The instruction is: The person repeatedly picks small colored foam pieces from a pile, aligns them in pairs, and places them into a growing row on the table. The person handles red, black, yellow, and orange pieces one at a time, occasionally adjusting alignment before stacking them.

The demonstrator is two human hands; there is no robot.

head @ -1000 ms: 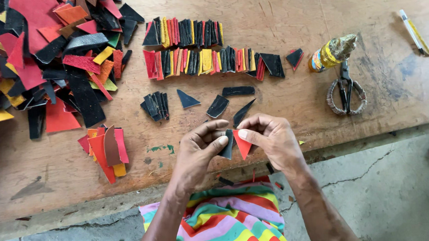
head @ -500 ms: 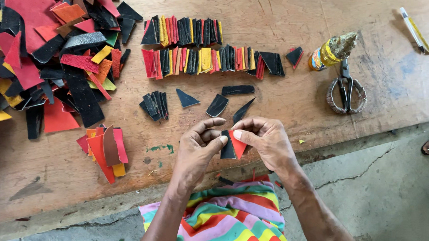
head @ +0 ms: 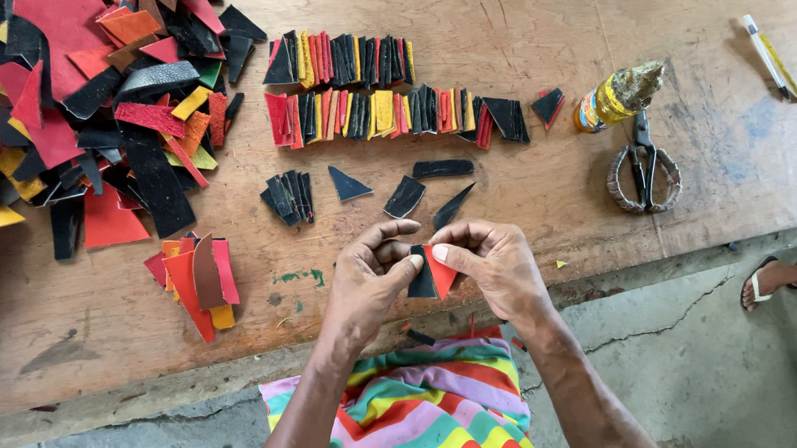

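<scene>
Left hand [head: 369, 276] and right hand [head: 493, 262] meeting over desk [head: 555, 214] near edge; both pinching black piece [head: 420, 276] and red piece [head: 441, 272], pressed side by side between fingertips; black scraps [head: 406, 196] just beyond; sorted rows [head: 382, 110] farther back; scissors [head: 639, 168] and glue bottle [head: 617, 97] at right; mixed pile [head: 69, 106] at left.

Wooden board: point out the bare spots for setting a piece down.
Bare wood lies right of the scissors, below the pen, and along the near edge left of the left hand. The scrap pile and the rows are crowded.
</scene>
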